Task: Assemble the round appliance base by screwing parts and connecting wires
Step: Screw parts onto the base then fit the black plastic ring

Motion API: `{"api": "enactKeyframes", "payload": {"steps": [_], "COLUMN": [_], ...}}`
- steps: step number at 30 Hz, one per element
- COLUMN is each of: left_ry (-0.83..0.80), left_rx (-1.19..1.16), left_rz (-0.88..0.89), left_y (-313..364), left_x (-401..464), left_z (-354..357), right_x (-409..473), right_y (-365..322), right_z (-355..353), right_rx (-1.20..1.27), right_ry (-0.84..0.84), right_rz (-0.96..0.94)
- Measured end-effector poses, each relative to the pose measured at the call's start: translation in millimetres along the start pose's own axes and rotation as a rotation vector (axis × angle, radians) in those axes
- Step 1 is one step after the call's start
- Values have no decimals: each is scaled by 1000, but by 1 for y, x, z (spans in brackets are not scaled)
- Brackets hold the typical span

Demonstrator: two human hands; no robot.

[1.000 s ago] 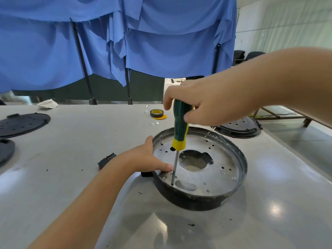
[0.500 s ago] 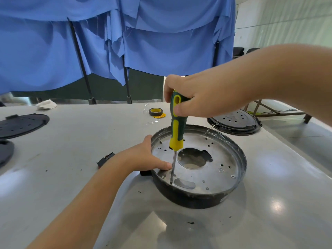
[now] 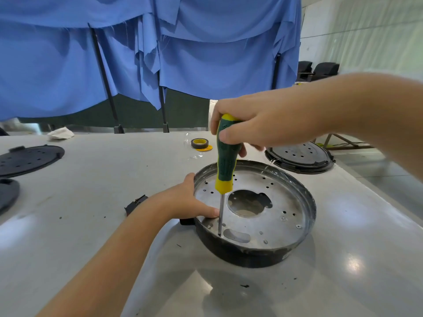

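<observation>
A round black appliance base (image 3: 251, 255) with a perforated metal plate (image 3: 281, 202) inside stands on the table. My right hand (image 3: 258, 124) grips the top of a green and yellow screwdriver (image 3: 225, 165). The tool stands nearly upright, its tip on the plate near the front left rim. My left hand (image 3: 187, 202) holds the base's left rim, thumb inside by the shaft, fingers outside and hidden.
A black perforated lid (image 3: 299, 156) lies behind the base at right. Two black discs, one (image 3: 27, 159) above the other (image 3: 6, 193), sit at the far left. A roll of tape (image 3: 199, 143), a white rag (image 3: 60, 134) and a small black part (image 3: 135, 205) lie on the grey table (image 3: 91, 179).
My right hand has turned on the screwdriver handle, showing its yellow stripe and then the green side again. The tip stays at the same spot and my left hand has not moved.
</observation>
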State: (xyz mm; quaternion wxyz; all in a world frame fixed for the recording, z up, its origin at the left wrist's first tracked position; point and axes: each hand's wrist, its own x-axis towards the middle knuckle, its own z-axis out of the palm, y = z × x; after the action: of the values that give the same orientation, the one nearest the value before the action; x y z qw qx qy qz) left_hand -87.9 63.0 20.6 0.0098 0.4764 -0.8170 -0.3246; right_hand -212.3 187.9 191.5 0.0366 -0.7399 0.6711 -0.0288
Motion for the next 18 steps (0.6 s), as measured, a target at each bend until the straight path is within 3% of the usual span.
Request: {"api": "enactKeyframes", "payload": {"steps": [3,7,10,13,18], "left_ry": [0,-9,-13,-15,-4], "left_rx": [8,-9,-12,4,15], "left_rz": [-7,-9,-10,-14,-20], "left_y": [-1,-1,-1,-2,-5], "left_x": [0,1,3,5,6], "left_z": [-1,1,1,0,0], "right_x": [-4,-1,4,4,-2], "right_y": [6,7,8,11,26], "right_z": [1,15,23,30,33], "right_rx": [-13,-263,-295,-206,146], "right_ry": [50,290,410,486,455], "right_rz": [-29,-1,26,46,81]}}
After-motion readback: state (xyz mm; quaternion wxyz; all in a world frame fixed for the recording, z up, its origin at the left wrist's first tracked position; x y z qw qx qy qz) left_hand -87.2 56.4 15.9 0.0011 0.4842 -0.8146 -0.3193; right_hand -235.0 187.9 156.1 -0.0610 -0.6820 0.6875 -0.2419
